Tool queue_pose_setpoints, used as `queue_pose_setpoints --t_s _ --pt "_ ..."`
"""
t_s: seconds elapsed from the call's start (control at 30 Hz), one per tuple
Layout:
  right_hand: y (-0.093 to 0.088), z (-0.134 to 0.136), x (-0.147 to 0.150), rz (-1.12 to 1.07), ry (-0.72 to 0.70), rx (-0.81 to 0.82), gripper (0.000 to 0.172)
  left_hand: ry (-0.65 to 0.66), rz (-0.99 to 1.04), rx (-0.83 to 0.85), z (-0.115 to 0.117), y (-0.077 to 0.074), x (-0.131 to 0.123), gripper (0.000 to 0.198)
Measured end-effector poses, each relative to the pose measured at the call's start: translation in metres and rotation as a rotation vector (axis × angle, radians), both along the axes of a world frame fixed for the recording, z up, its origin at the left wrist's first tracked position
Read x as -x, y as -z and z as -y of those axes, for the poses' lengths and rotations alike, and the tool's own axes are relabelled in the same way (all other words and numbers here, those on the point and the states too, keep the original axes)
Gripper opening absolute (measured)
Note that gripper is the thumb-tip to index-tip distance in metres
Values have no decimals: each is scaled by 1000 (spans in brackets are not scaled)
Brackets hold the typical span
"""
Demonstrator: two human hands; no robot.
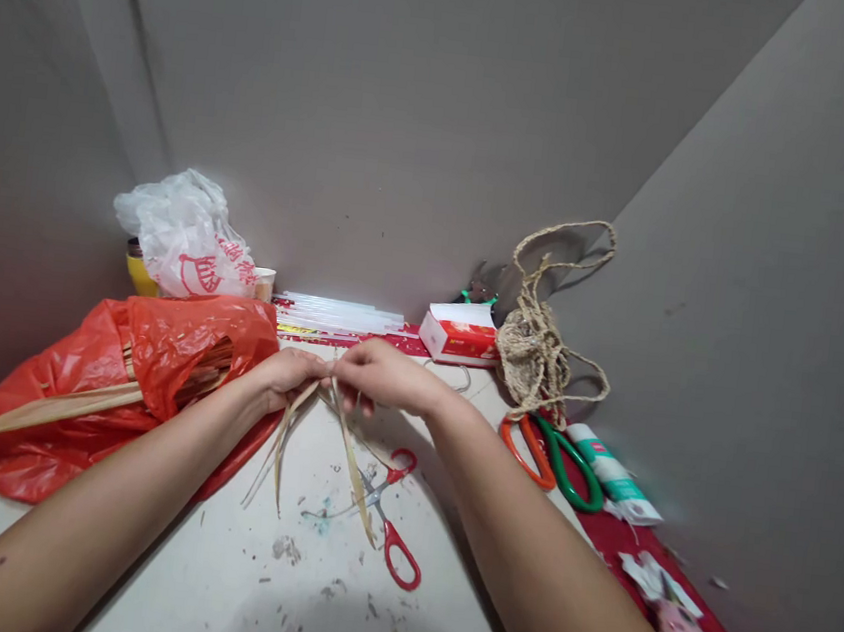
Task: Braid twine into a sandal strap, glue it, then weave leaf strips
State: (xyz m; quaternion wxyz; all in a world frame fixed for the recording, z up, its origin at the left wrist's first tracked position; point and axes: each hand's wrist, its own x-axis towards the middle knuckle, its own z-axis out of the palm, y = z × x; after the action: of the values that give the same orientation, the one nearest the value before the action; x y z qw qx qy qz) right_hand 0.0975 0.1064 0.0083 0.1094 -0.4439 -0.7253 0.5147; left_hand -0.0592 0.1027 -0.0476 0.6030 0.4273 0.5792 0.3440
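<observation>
Long, pale dried-leaf strips [346, 439] hang from between my two hands, their loose ends trailing down over the table. My left hand [287, 372] pinches them from the left side. Close against it, my right hand [378, 372] has its thumb and index finger pressed on the strips, the other fingers curled beneath. The exact spot where the fingertips meet is small and partly hidden. Below my hands lie red-handled scissors [403, 553] with their blades spread, a strip end crossing over them.
At left, a red plastic bag [72, 350] holds more dried strips. Behind it sits a white plastic bag [186, 231]. Translucent sticks [339, 313], a red-and-white box [461, 334] and braided cord [535, 353] line the back. Green-handled shears [564, 462] and a tube [612, 477] lie right.
</observation>
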Motion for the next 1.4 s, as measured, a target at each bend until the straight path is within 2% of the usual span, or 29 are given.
queue_pose_setpoints --t_s 0.07,0.13,0.27,0.4,0.63,0.9,1.1,1.27,1.4 --pt "8 -15 -6 -35 183 -18 28 -13 62 25 0 -3 0 13" --pt "18 -23 -5 -57 235 23 26 -24 116 30 1 -4 0 7" --pt "34 -22 6 -148 221 183 29 -35 177 26 1 -5 -1 5" --pt "41 -19 13 -211 193 306 31 -32 187 19 2 -3 -1 8" --pt "47 -30 1 -157 170 310 29 -27 134 17 0 1 0 5" --pt "53 -35 0 -121 98 337 25 50 -80 -99 3 0 0 4" --pt "57 -32 6 -148 145 288 22 96 -304 -185 4 -2 4 7" --pt "59 -30 9 -142 191 224 22 94 -466 -303 5 -9 8 13" --pt "61 -29 9 -162 181 228 20 52 -564 -378 18 -11 -5 17"
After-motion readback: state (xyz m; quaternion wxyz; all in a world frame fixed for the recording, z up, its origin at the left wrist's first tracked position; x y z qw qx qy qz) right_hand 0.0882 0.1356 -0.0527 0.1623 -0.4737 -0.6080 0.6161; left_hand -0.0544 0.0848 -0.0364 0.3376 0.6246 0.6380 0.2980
